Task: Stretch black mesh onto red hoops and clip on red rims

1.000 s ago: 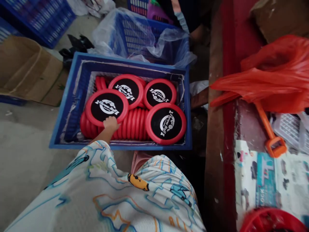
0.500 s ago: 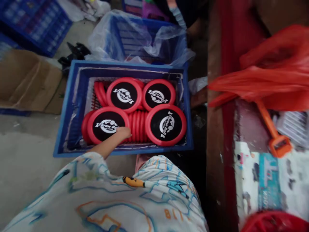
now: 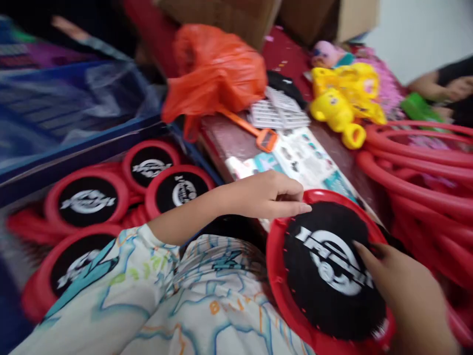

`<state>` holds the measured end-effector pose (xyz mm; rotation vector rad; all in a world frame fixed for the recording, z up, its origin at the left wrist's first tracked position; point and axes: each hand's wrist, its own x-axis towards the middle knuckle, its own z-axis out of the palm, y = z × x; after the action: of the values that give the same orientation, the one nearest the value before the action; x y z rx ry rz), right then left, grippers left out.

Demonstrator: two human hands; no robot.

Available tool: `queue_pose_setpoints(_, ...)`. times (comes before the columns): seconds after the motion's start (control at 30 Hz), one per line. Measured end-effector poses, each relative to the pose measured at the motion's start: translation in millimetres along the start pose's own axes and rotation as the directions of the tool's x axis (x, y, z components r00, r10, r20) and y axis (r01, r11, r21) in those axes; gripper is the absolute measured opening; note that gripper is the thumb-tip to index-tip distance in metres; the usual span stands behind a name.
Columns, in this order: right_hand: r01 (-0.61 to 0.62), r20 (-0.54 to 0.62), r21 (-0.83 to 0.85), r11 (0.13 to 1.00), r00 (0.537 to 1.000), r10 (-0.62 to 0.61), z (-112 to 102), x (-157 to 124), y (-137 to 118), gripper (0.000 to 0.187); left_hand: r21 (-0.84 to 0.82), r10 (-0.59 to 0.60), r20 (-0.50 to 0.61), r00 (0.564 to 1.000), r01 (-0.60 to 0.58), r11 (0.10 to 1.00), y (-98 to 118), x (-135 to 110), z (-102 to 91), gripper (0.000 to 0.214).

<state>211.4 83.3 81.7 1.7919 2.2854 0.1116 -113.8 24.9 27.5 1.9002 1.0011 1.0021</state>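
A round throw-ball paddle (image 3: 328, 266), with a red rim and a black face with white lettering, is tilted in front of my body. My left hand (image 3: 273, 195) is at its upper rim, fingers curled and thumb reaching onto the black face. On the right side my right hand (image 3: 410, 291) grips the edge, thumb over the face and other fingers hidden. Small red pegs show along the edge of the black face. Several finished-looking paddles (image 3: 86, 202) lie in a blue crate (image 3: 74, 158) to my left.
A table on the right carries an orange-red plastic bag (image 3: 218, 74), an orange-handled tool (image 3: 266, 139), printed sheets (image 3: 306, 155) and yellow toys (image 3: 340, 108). Red rings (image 3: 414, 192) are stacked at right. Another person's hand (image 3: 460, 88) shows at far right. Cardboard boxes stand behind.
My view has swung right from the crate to the table side. My left hand has left the paddles in the crate and is at another paddle; my right hand has come into view on it.
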Motion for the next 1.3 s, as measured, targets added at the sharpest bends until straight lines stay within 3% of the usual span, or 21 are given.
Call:
queue_pose_setpoints(0.07,-0.076,0.020,0.053,0.996,0.997,0.075,3,-7,-8,0.034,0.015,0.143,0.037,0.989,-0.144,0.989,12,40,13.1,0.031)
queue_pose_setpoints(0.13,-0.150,0.013,0.109,0.983,0.989,0.150,10,-8,-10,0.033,0.131,0.165,0.123,0.979,-0.181,0.975,14,83,23.9,0.026)
queue_pose_setpoints(0.27,-0.229,-0.011,0.259,0.938,0.971,0.240,28,-10,0,0.033,0.375,0.042,0.240,0.970,-0.132,0.918,6,165,56.4,0.023)
queue_pose_setpoints(0.37,-0.231,-0.026,0.375,0.898,0.965,0.259,34,-16,2,0.020,0.422,-0.093,0.417,0.904,-0.102,0.901,0,197,83.1,0.028)
queue_pose_setpoints(0.53,-0.224,-0.093,0.525,0.821,0.944,0.317,35,-21,1,0.009,0.348,-0.102,0.612,0.785,-0.151,0.925,0,208,99.6,0.028)
queue_pose_setpoints(0.63,-0.215,-0.119,0.606,0.766,0.928,0.354,35,-26,5,0.003,0.324,-0.092,0.644,0.759,-0.162,0.932,7,212,97.8,0.030)
queue_pose_setpoints(0.7,-0.158,-0.183,0.684,0.712,0.908,0.377,35,-31,9,0.011,0.342,-0.069,0.653,0.754,-0.213,0.915,15,216,95.7,0.031)
queue_pose_setpoints(0.83,0.045,-0.408,0.771,0.636,0.802,0.437,34,-45,13,0.022,0.425,-0.012,0.684,0.729,-0.386,0.819,38,223,91.8,0.036)
queue_pose_setpoints(1.03,0.225,-0.677,0.653,0.723,0.601,0.425,37,-56,9,0.021,0.324,0.154,0.742,0.653,-0.550,0.770,74,227,88.8,0.024)
queue_pose_setpoints(1.2,0.158,-0.817,0.449,0.879,0.472,0.332,27,-65,9,0.023,0.229,0.265,0.672,0.692,-0.534,0.814,91,216,86.6,0.020)
queue_pose_setpoints(1.3,0.153,-0.830,0.400,0.904,0.478,0.287,22,-70,13,0.026,0.240,0.320,0.601,0.733,-0.547,0.802,94,206,90.8,0.019)
